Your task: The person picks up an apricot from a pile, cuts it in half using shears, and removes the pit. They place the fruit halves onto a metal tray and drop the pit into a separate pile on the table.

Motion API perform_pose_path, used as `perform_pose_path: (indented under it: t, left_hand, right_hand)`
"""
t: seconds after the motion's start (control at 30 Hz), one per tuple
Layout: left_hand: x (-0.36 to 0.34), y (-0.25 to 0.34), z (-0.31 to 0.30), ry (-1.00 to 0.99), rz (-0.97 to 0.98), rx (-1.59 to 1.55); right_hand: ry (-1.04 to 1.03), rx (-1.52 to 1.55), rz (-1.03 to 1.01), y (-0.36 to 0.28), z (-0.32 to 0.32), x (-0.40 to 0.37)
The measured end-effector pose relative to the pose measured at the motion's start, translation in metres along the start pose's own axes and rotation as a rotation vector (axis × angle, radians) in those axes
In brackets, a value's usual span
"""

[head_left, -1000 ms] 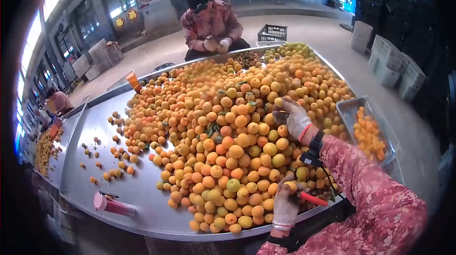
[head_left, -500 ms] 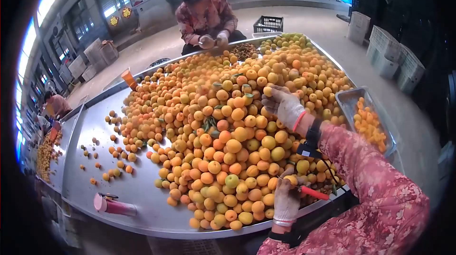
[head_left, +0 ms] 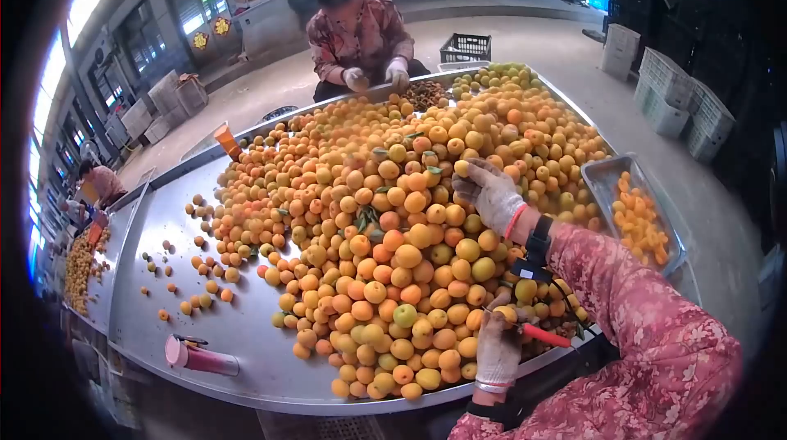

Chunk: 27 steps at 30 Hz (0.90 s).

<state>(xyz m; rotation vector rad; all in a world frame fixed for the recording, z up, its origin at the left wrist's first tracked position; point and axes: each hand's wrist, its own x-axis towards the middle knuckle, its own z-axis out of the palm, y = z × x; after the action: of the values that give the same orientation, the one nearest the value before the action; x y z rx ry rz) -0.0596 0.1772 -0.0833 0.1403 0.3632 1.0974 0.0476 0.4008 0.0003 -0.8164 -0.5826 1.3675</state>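
A large heap of apricots covers much of a metal table. My right hand, in a whitish glove, reaches over the heap with an apricot at its fingertips. Lower down, close to the near edge, my gloved left hand is closed around another apricot. A red handle sticks out from that hand to the right; what it belongs to is hidden. A metal tray with orange apricot pieces stands to the right of the table.
Across the table sits a co-worker in gloves, near a small brown pile. A pink cup lies on the bare metal table. An orange object stands at the left edge. Crates stand on the floor at right.
The view has shifted slightly. Both my hands keep their hold, the right one nearly in place. Across the table, the co-worker's hands have moved apart and the head has turned downward.
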Motion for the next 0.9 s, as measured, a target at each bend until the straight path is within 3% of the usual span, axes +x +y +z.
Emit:
perform_pose_path:
  t: [0.37,0.47,0.53,0.63,0.7,0.8,0.83,0.9]
  left_hand:
    - [0.001,-0.003,-0.003,-0.011,-0.014,-0.017]
    - [-0.007,0.007,0.016,-0.025,-0.038,0.093]
    - [0.002,-0.006,-0.002,-0.023,0.013,0.123]
    - [0.011,-0.016,-0.002,-0.054,0.104,0.05]
    - [0.036,-0.029,-0.029,-0.109,0.049,0.066]
    - [-0.002,0.002,0.013,0.032,0.034,0.062]
    - [-0.014,0.009,0.025,0.102,0.014,0.034]
    - [-0.024,0.022,0.04,0.128,-0.022,0.065]
  right_hand:
    - [0.032,-0.062,0.033,-0.002,0.003,0.002]
    - [-0.101,-0.009,-0.007,0.007,-0.016,0.019]
    - [-0.202,-0.018,0.162,-0.001,-0.007,0.009]
    - [-0.443,-0.084,0.21,-0.008,0.011,-0.018]
    - [-0.493,-0.402,-0.004,-0.006,0.022,-0.036]
    - [-0.438,-0.397,-0.042,0.013,0.02,-0.036]
    - [-0.481,-0.177,0.218,0.002,0.028,-0.045]
    - [-0.421,-0.467,-0.123,0.019,0.012,-0.037]
